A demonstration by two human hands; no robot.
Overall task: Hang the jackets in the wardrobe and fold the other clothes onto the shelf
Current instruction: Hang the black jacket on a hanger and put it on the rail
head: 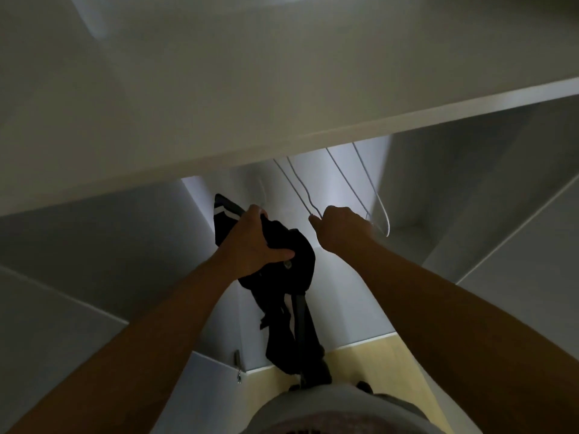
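While the person leans into the open wardrobe [470, 189], both bare arms reach up under the pale shelf [282, 98] that crosses the view from nine o'clock to two o'clock. The left hand [250, 242] sits just left of centre, its fingers [275, 253] clenched around a bunched black jacket [282, 277]; the thumb presses across the dark cloth, and a white stripe on the fabric shows at the hand's eleven o'clock. From that grip the rest of the jacket hangs down toward six o'clock, trailing past the wardrobe's bottom edge and over the yellowish floor [360, 355]. The right hand [341, 230] is at about three o'clock from the left one, near it but apart, curled closed on the lower end of a thin wire hanger [300, 186]. Its wires run up toward twelve o'clock and vanish behind the front edge of the shelf. A second wire hanger [380, 205] hangs just beside the right hand at its two o'clock, its rounded end looping down past the knuckles; whether the hand touches it I cannot tell. The light is dim, the white wardrobe walls grey in shadow. At six o'clock, the person's light shirt [313, 408] fills the lower edge.
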